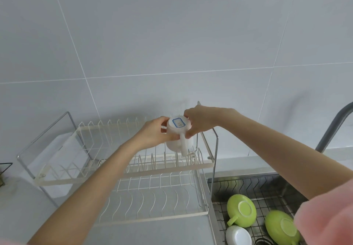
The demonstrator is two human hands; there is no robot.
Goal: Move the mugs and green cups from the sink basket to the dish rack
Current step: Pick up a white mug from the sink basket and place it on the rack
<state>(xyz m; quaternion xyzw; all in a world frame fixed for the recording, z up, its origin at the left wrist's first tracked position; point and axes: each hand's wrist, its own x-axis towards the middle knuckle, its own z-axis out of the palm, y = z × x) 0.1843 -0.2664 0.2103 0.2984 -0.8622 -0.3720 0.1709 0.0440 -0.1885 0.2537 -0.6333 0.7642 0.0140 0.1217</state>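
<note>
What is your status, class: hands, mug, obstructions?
Left hand and right hand both grip upside-down white ceramic mug over cream wire dish rack. Two green cups remain in sink basket. Nothing blocking.

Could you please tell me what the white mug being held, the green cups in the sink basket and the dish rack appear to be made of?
White mug: probably glazed ceramic; opaque, smooth, thick handle, though plastic can't be ruled out.
Green cups: likely glazed ceramic; glossy lime sides, paler unglazed-looking foot rings.
Dish rack: thin wire with a cream coating, plus bare shiny metal frame bars.
</note>
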